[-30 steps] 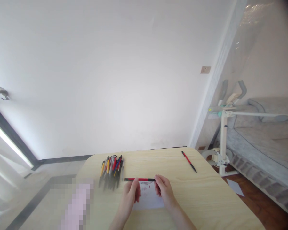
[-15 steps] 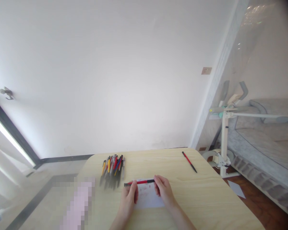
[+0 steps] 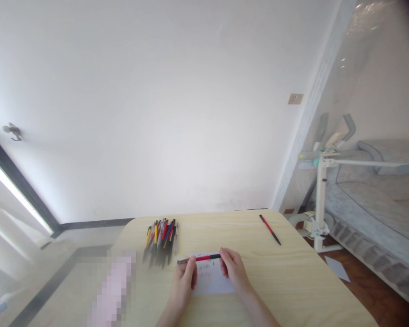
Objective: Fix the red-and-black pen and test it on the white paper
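Between my two hands a red and black pen (image 3: 203,258) is held level, above a sheet of white paper (image 3: 214,285) with reddish marks. My left hand (image 3: 185,276) pinches its left end, thumb on top. The fingers of my right hand (image 3: 233,269) are closed on its black right end. Up and to the left lies a bunch of pens (image 3: 161,238) in yellow, red, blue, black and clear. A single red and black pen (image 3: 270,230) rests apart at the far right of the table.
The light wooden table (image 3: 293,286) has rounded far corners and stands close to a white wall (image 3: 177,113). At right are a white exercise machine (image 3: 321,200), a grey sofa (image 3: 378,181) and a paper on the floor (image 3: 337,268). A blurred pink area (image 3: 112,290) is at lower left.
The view has shifted very slightly. Both hands keep the same hold on the pen, and the other pens have not moved on the table.
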`<state>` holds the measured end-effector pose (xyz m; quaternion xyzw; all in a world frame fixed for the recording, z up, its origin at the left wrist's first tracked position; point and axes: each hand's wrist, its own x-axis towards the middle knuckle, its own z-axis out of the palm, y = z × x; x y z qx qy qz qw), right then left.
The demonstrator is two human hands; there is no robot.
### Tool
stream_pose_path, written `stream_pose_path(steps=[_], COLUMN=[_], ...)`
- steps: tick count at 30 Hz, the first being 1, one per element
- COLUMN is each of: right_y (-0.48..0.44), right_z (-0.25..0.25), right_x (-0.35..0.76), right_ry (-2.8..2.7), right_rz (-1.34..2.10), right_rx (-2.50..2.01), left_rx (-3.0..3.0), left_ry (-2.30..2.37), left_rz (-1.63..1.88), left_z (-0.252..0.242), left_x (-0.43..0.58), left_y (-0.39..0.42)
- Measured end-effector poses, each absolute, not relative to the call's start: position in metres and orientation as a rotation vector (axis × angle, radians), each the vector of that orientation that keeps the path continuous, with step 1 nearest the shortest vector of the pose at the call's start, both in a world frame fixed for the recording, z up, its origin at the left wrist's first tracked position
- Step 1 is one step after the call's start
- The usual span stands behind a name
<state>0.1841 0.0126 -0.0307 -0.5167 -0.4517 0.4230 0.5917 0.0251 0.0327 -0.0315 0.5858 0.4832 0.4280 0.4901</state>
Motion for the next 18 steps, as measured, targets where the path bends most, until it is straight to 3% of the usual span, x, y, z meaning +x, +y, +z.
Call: stream_pose_path(steps=[18], right_y=[0.0131], right_z=[-0.029], right_x=[0.1835], right_ry=[-1.064], right_rz=[0.969], right_rx=[-1.232], left_rx=[1.425], left_ry=[1.151], left_rz=[1.058], left_z=[-0.0249], left_x=[0.0251], left_y=[0.0301])
